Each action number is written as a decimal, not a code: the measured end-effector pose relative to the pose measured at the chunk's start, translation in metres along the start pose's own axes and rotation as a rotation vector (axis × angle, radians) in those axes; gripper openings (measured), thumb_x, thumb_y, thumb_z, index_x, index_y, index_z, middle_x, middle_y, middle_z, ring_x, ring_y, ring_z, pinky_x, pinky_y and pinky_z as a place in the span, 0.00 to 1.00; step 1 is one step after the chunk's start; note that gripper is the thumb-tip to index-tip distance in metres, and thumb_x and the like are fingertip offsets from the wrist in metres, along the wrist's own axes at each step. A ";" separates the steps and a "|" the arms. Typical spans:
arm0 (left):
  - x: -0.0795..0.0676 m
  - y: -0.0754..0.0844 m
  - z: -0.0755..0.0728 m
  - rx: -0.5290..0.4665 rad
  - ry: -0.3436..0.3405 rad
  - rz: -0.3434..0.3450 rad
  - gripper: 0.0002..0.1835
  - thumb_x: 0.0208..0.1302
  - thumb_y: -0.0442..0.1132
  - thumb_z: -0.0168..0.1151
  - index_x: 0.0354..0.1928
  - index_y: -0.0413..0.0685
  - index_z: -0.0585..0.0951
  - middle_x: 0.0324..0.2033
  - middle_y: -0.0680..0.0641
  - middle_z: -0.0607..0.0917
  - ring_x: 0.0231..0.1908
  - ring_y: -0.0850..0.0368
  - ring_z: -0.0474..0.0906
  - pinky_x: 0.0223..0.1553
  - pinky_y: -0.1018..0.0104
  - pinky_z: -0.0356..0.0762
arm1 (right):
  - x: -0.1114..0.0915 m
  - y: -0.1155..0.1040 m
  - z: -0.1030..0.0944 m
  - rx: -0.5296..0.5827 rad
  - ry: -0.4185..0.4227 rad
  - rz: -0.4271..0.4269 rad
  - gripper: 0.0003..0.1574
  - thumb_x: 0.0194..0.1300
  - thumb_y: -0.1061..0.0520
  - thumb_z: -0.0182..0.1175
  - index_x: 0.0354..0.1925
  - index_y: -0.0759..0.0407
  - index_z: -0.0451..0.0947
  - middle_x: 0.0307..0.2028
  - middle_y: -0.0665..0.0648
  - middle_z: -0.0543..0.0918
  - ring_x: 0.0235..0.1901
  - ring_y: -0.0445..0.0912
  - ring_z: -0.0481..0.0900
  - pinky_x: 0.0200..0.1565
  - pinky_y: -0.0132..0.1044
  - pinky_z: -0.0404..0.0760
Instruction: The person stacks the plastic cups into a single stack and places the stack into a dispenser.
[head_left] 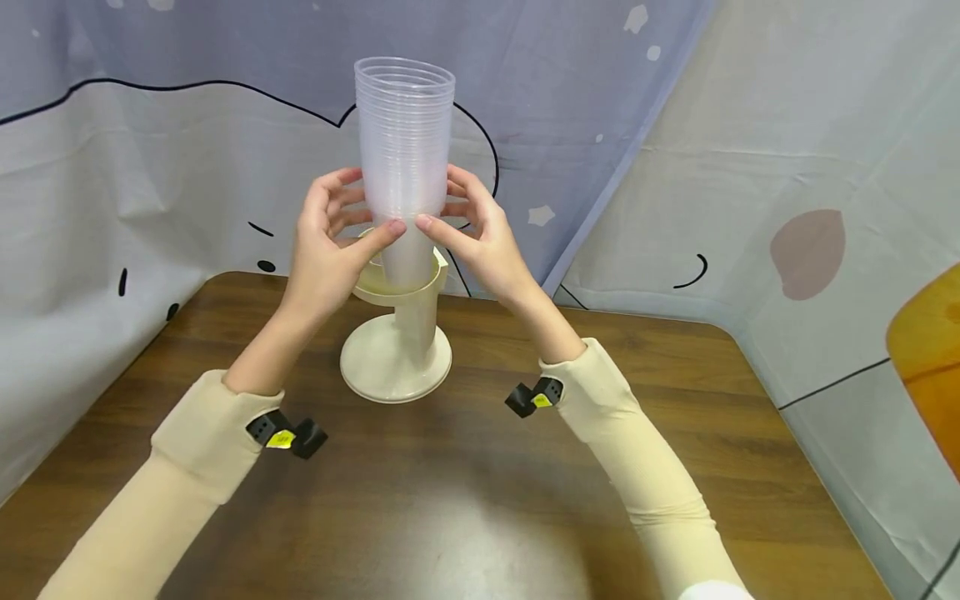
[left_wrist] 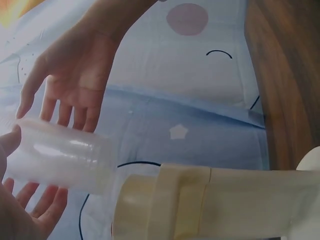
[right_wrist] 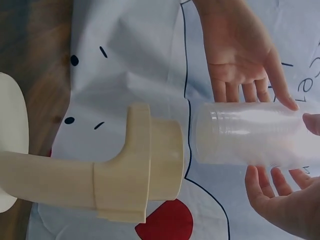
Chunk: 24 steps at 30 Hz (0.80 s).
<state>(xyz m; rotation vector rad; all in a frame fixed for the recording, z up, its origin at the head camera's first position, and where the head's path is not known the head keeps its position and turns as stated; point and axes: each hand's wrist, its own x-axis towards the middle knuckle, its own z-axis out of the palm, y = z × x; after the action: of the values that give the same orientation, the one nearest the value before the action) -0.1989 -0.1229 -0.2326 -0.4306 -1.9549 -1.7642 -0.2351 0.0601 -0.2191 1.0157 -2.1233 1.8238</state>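
A tall stack of nested clear plastic cups (head_left: 405,142) is held upright between two hands. My left hand (head_left: 324,237) grips its left side, thumb across the front and fingers around behind. From the right, my right hand (head_left: 483,237) grips it the same way, and the thumb tips nearly meet. Below stands a cream cup holder (head_left: 396,358) with a round base, a post and a ring on top. Both wrist views show a gap between the lowest cup (right_wrist: 205,132) and the holder's ring (right_wrist: 167,159). The far fingers are partly hidden behind the cups.
The holder stands near the back of a brown wooden table (head_left: 420,483). A printed curtain (head_left: 187,167) hangs close behind and along the sides. An orange shape (head_left: 930,358) shows at the right edge. Small black devices (head_left: 288,433) are worn at both sleeve cuffs.
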 end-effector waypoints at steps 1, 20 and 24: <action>0.002 0.000 0.000 -0.003 0.009 0.006 0.33 0.58 0.38 0.68 0.64 0.49 0.66 0.56 0.45 0.78 0.49 0.57 0.76 0.51 0.64 0.78 | 0.003 0.000 0.000 0.002 0.006 -0.002 0.37 0.63 0.60 0.60 0.68 0.57 0.61 0.60 0.60 0.71 0.53 0.50 0.76 0.51 0.42 0.82; 0.028 -0.015 0.003 0.033 0.081 0.027 0.34 0.58 0.37 0.68 0.67 0.51 0.69 0.56 0.46 0.74 0.53 0.52 0.76 0.55 0.58 0.80 | 0.030 0.021 0.007 0.047 0.076 -0.007 0.37 0.62 0.61 0.61 0.67 0.58 0.60 0.58 0.60 0.73 0.52 0.49 0.75 0.52 0.35 0.78; 0.028 -0.023 0.002 0.061 0.068 0.006 0.34 0.58 0.38 0.68 0.68 0.52 0.68 0.56 0.46 0.74 0.54 0.52 0.76 0.52 0.61 0.81 | 0.031 0.029 0.009 0.039 0.072 0.013 0.37 0.62 0.62 0.61 0.67 0.59 0.60 0.59 0.61 0.72 0.52 0.50 0.75 0.53 0.36 0.79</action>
<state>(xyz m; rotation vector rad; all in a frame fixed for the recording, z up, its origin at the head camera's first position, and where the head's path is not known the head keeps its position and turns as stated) -0.2346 -0.1260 -0.2370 -0.3508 -1.9525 -1.6879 -0.2726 0.0406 -0.2284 0.9320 -2.0658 1.8851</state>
